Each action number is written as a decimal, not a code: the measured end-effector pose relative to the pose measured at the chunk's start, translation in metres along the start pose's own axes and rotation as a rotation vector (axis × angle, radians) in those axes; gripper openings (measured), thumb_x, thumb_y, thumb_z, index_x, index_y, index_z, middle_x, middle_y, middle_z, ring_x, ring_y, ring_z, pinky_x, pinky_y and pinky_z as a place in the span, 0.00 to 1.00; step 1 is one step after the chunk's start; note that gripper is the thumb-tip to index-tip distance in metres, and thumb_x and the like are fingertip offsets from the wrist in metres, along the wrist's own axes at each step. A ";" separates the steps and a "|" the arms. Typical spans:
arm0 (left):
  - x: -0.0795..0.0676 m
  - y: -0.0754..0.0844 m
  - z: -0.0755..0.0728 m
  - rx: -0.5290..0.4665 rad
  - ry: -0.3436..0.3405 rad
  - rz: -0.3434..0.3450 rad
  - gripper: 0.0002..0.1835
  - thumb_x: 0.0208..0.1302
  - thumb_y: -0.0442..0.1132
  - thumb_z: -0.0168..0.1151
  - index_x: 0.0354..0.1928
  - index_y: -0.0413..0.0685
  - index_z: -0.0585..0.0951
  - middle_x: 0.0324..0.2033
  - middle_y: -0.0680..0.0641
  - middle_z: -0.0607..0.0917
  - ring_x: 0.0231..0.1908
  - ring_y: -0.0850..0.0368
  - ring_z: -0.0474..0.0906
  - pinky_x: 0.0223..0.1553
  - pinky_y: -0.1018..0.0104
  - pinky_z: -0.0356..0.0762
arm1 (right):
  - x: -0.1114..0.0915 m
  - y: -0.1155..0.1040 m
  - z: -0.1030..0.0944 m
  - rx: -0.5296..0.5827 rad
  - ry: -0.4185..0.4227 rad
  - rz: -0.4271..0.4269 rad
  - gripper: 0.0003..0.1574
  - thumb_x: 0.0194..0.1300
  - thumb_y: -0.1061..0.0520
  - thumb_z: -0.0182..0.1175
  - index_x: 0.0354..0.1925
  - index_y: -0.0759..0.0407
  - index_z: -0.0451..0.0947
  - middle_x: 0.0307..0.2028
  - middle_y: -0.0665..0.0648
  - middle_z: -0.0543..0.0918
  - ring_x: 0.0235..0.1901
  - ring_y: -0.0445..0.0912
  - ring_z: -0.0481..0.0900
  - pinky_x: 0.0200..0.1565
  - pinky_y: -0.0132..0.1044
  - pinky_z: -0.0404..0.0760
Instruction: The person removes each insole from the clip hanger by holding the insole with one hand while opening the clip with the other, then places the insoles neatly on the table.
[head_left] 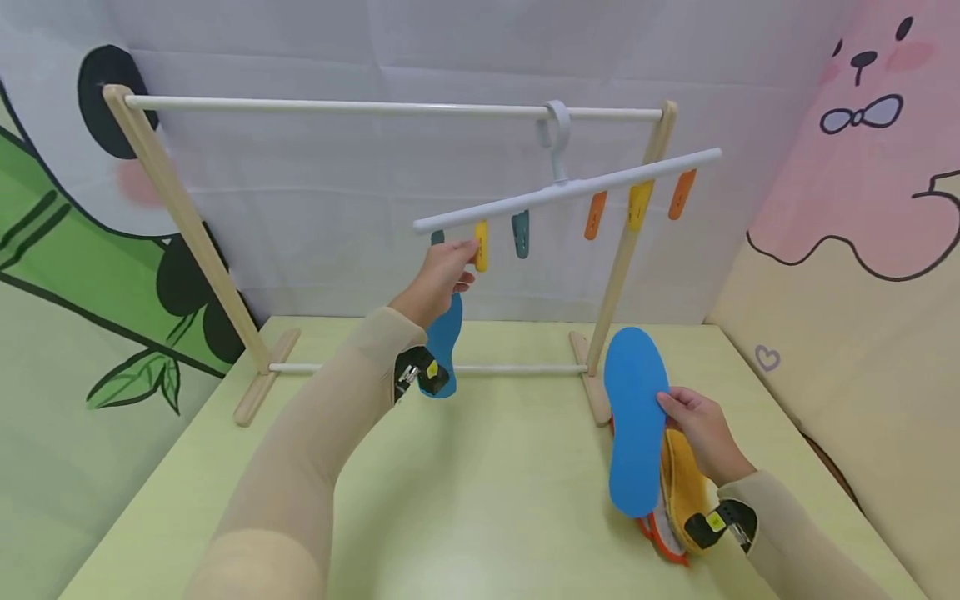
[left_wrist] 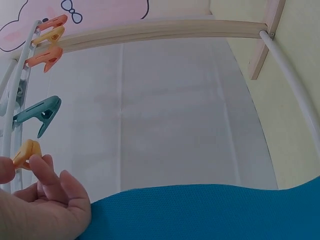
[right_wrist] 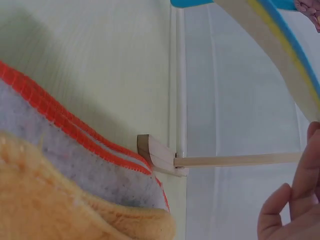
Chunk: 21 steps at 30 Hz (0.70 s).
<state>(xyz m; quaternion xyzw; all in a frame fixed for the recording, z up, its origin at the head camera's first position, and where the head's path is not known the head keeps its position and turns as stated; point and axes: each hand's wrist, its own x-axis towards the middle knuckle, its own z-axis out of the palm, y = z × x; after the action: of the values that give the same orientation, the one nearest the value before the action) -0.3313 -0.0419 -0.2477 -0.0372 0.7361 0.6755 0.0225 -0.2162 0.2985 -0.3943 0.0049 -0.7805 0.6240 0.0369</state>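
My left hand (head_left: pixel 444 271) pinches a yellow clothespin (head_left: pixel 482 247) on a white clip hanger (head_left: pixel 517 201); the left wrist view shows thumb and fingers on the same yellow clothespin (left_wrist: pixel 28 151). Below that hand hangs a blue insole (head_left: pixel 447 329), its upper end hidden by the hand near a teal clothespin (head_left: pixel 438 238). At the right, my right hand (head_left: pixel 703 435) grips a second blue insole (head_left: pixel 635 417) by its edge, nearly upright. This insole (right_wrist: pixel 287 55) shows its layered edge in the right wrist view.
The hanger hooks on a white rail (head_left: pixel 337 106) of a wooden stand (head_left: pixel 180 217) and tilts, left end lower. Further clothespins, teal (head_left: pixel 521 234), orange (head_left: pixel 596 216) and yellow (head_left: pixel 639 205), hang along it. Under the right hand lie a fuzzy yellow item (head_left: pixel 684 479) and a red-edged grey one (right_wrist: pixel 75 135).
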 end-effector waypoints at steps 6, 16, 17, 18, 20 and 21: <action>-0.001 0.001 -0.003 -0.005 -0.003 -0.009 0.21 0.73 0.48 0.50 0.60 0.43 0.75 0.47 0.46 0.77 0.34 0.54 0.68 0.39 0.66 0.67 | -0.001 0.002 -0.002 0.024 0.015 0.038 0.16 0.73 0.54 0.52 0.40 0.67 0.77 0.24 0.43 0.78 0.25 0.39 0.75 0.37 0.30 0.76; -0.004 0.002 -0.002 -0.004 -0.022 -0.016 0.20 0.74 0.47 0.49 0.58 0.42 0.76 0.47 0.46 0.76 0.33 0.54 0.67 0.41 0.65 0.68 | -0.005 0.008 0.003 0.002 0.005 0.066 0.18 0.73 0.54 0.52 0.43 0.72 0.75 0.24 0.44 0.78 0.26 0.40 0.74 0.38 0.30 0.76; -0.004 0.002 -0.002 -0.002 -0.022 -0.016 0.20 0.74 0.48 0.49 0.58 0.42 0.76 0.47 0.46 0.76 0.34 0.54 0.67 0.41 0.65 0.68 | -0.005 0.008 0.002 -0.001 0.007 0.069 0.19 0.73 0.55 0.51 0.43 0.72 0.75 0.24 0.44 0.78 0.26 0.40 0.74 0.38 0.30 0.76; -0.004 0.002 -0.002 -0.001 -0.024 -0.017 0.21 0.74 0.48 0.49 0.59 0.42 0.76 0.48 0.46 0.77 0.34 0.53 0.67 0.41 0.65 0.68 | -0.005 0.008 0.002 -0.005 0.011 0.072 0.19 0.73 0.55 0.51 0.43 0.73 0.75 0.24 0.44 0.78 0.26 0.40 0.74 0.38 0.29 0.76; -0.004 0.002 -0.002 0.000 -0.026 -0.015 0.21 0.74 0.48 0.49 0.59 0.43 0.75 0.49 0.46 0.77 0.35 0.53 0.68 0.41 0.66 0.68 | -0.006 0.008 0.001 -0.010 0.019 0.081 0.19 0.73 0.55 0.51 0.43 0.73 0.75 0.24 0.43 0.78 0.25 0.39 0.74 0.37 0.29 0.76; -0.003 0.002 -0.002 -0.001 -0.027 -0.014 0.21 0.74 0.48 0.49 0.60 0.43 0.75 0.49 0.45 0.76 0.35 0.52 0.68 0.42 0.65 0.68 | -0.006 0.008 0.000 -0.010 0.024 0.086 0.18 0.73 0.55 0.51 0.43 0.72 0.75 0.24 0.43 0.77 0.25 0.39 0.74 0.37 0.29 0.76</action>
<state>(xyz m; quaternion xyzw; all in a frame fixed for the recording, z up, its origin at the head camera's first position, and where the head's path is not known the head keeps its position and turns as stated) -0.3279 -0.0440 -0.2453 -0.0334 0.7351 0.6761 0.0371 -0.2108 0.2997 -0.4026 -0.0363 -0.7828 0.6209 0.0194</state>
